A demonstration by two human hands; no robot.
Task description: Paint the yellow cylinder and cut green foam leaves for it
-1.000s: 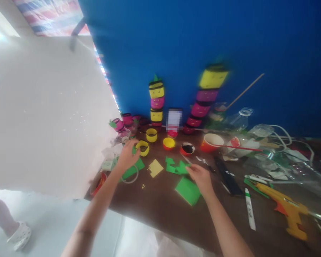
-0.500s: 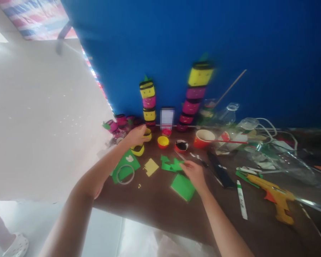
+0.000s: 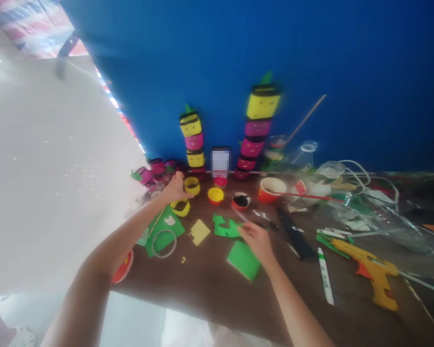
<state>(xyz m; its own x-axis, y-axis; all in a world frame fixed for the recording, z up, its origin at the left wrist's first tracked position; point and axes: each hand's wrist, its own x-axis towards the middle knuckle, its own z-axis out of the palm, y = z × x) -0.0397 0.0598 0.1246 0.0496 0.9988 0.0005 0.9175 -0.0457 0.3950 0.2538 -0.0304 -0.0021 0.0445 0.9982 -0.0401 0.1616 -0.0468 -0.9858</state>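
My left hand (image 3: 176, 188) is beside a yellow ring (image 3: 192, 187) with a dark rim, at the back left of the table. Its thumb and fingers are apart, the thumb in front of the ring's lower edge. A second yellow ring (image 3: 180, 208) lies just below that hand. Between its fingertips, my right hand (image 3: 257, 238) pinches the end of a jagged-cut green foam strip (image 3: 226, 228). Under the right wrist's left side lies a square green pad (image 3: 243, 260). A cut yellow foam piece (image 3: 199, 232) rests to the strip's left.
Two stacked face-decorated columns, the left one (image 3: 194, 141) shorter than the right one (image 3: 256, 130), stand against the blue wall. On the right are a red cup (image 3: 272, 191), a yellow glue gun (image 3: 374, 270), a marker (image 3: 325, 277) and clear plastic bottles (image 3: 394, 221). A tape ring (image 3: 164, 244) lies left.
My left hand has drawn back left from the yellow ring, which now shows more fully. My right hand still pinches the green strip. The view has shifted slightly.
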